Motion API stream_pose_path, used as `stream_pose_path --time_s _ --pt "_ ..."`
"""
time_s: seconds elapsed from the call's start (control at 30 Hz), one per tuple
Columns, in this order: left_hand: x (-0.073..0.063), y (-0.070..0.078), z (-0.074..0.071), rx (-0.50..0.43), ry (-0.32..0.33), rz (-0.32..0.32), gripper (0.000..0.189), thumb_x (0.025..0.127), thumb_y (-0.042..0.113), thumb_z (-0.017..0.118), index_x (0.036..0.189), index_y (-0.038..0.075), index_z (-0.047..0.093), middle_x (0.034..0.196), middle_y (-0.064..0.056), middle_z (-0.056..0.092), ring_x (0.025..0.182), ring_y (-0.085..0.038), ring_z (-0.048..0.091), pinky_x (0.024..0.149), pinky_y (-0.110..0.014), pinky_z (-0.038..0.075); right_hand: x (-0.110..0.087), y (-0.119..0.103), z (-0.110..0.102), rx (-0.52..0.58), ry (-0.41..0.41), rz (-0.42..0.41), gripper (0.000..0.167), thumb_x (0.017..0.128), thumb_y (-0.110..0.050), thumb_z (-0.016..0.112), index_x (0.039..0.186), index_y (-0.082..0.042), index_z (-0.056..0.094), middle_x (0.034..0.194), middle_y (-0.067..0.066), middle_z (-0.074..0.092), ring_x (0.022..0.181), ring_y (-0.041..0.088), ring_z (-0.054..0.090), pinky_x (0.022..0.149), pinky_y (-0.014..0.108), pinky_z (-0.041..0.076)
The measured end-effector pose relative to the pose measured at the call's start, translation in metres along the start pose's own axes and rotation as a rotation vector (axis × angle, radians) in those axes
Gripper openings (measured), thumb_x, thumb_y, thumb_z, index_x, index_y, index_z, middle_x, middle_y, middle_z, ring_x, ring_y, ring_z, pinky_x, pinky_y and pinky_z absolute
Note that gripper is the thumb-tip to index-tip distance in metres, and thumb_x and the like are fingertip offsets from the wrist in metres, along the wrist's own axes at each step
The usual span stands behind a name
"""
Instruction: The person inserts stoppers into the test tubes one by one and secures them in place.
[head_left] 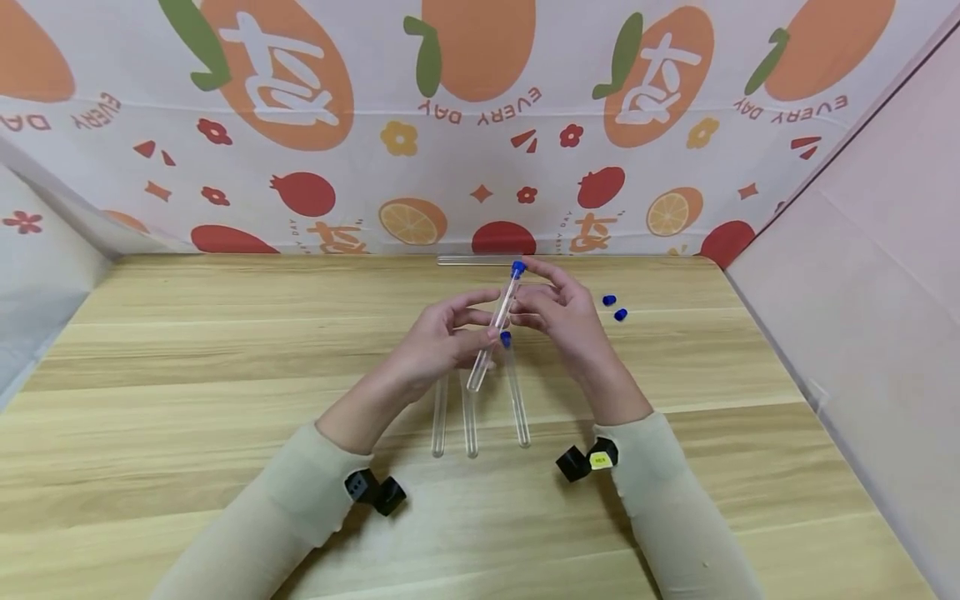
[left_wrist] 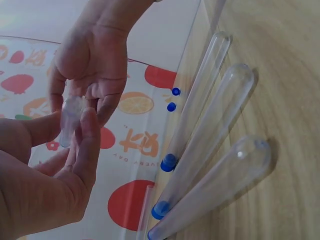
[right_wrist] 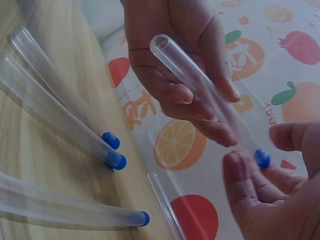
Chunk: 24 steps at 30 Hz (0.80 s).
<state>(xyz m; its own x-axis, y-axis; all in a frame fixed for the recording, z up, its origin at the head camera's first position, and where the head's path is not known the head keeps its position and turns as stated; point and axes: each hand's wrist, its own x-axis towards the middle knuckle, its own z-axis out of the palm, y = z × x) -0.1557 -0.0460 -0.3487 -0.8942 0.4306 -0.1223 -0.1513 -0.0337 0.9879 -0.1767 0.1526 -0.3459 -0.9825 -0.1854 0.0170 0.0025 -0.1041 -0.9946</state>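
Observation:
My left hand (head_left: 442, 337) pinches a clear test tube (head_left: 486, 357) between thumb and fingers, above the table. The tube is tilted, its rounded end toward me and its blue cap (head_left: 517, 269) uppermost and away from me. At that cap, the extended index finger of my right hand (head_left: 566, 312) touches the top, while its other fingers lie close beside the tube, not visibly gripping it. Below the hands, several capped tubes lie on the table, among them a left tube (head_left: 439, 421), a middle tube (head_left: 470, 425) and a right tube (head_left: 518, 400).
Two loose blue caps (head_left: 615, 307) lie right of my right hand. Another clear tube (head_left: 476, 260) lies along the back edge, against the fruit-print cloth (head_left: 465, 183). The wooden table (head_left: 225, 383) is bounded by pale walls left and right.

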Motion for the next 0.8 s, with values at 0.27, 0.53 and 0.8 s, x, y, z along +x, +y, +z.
stream_pose_path --time_s 0.27,0.53,0.8 --pt "0.001 -0.003 -0.004 0.003 0.052 -0.011 0.049 0.098 0.005 0.061 0.144 0.016 0.048 0.130 -0.020 0.059 0.092 -0.022 0.068 0.090 -0.059 0.055 -0.001 0.002 -0.003 -0.056 -0.093 0.079 0.053 0.098 -0.007 0.058 0.149 -0.017 0.044 0.115 0.021 0.064 0.088 0.019 0.066 0.092 0.042 0.058" --pt "-0.002 -0.001 -0.007 0.072 -0.057 -0.041 0.053 0.102 0.010 0.056 0.151 0.013 0.035 0.135 -0.019 0.050 0.110 -0.035 0.061 0.079 -0.046 0.062 -0.002 0.008 -0.003 -0.105 -0.198 0.139 0.053 0.099 -0.006 0.055 0.149 -0.019 0.043 0.114 0.016 0.064 0.090 0.023 0.066 0.090 0.042 0.059" --pt "-0.003 -0.003 -0.010 0.134 -0.108 -0.085 0.054 0.103 0.011 0.054 0.152 0.010 0.031 0.134 -0.021 0.045 0.108 -0.033 0.059 0.078 -0.046 0.062 -0.002 0.014 -0.003 -0.210 -0.263 0.168 0.055 0.101 -0.005 0.053 0.152 -0.016 0.036 0.118 0.022 0.063 0.095 0.028 0.068 0.091 0.045 0.058"
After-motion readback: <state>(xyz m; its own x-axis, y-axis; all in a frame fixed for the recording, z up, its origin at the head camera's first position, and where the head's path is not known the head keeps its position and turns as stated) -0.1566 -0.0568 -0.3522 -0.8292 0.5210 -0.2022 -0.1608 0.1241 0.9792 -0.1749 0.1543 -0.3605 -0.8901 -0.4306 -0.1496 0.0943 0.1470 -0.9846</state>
